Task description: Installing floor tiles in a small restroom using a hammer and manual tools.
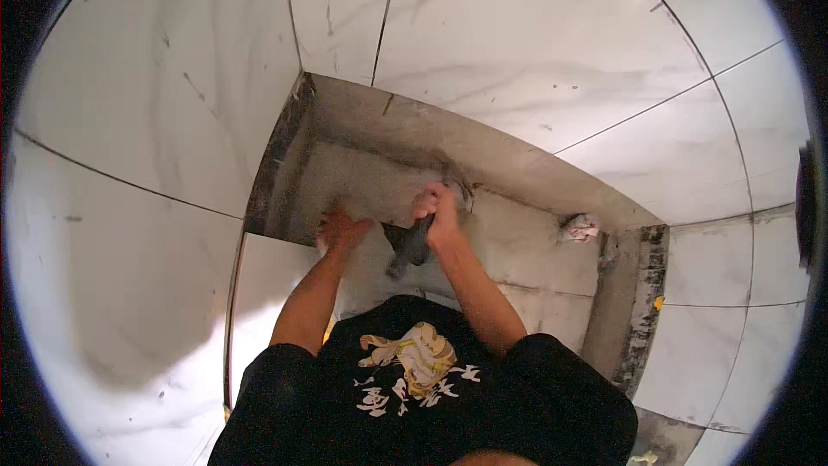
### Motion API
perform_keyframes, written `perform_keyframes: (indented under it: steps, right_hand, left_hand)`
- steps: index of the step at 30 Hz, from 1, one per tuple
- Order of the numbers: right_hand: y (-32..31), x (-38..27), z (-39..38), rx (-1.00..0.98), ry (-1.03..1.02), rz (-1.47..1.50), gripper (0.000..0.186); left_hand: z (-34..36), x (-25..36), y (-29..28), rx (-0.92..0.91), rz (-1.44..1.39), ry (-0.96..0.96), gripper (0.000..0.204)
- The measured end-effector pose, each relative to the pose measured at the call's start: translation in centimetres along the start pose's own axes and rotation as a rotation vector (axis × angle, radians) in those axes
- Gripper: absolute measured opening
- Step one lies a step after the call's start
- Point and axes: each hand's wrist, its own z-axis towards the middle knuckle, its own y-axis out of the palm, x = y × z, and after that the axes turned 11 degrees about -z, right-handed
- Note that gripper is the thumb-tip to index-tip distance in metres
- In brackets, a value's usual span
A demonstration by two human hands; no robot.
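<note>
My right fingers (pixel 424 202) gripped grinder-like tool (pixel 414 246) | left fingers (pixel 332 217) spread, unladen | likely mid-grind, recess (pixel 535 255) | next needed steady grip

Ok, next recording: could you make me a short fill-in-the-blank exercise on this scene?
1. The hand gripping the dark handheld tool is the person's ____ one.
2. The large veined tiles are mainly ____.
3. The printed T-shirt has a ____ background.

Missing words: right; white; black.
</note>
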Motion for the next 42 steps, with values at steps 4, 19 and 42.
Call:
perform_keyframes:
  steps: [4, 19, 42]
  right_hand:
    - [2.9, 1.0, 2.1, 0.225, -0.192, 0.072, 0.02]
    - [3.8, 0.8, 3.1, 0.138, -0.067, -0.177, 0.024]
    - [1.1, -1.8, -4.0, -0.146, -0.153, -1.225, 0.015]
  left_hand:
    - [0.1, -0.6, 0.3, 0.006, 0.006, 0.347, 0.089]
    - [-0.3, 1.8, 0.1, -0.006, 0.136, -0.081, 0.087]
    - [-2.9, 4.5, -1.5, 0.022, 0.09, -0.126, 0.093]
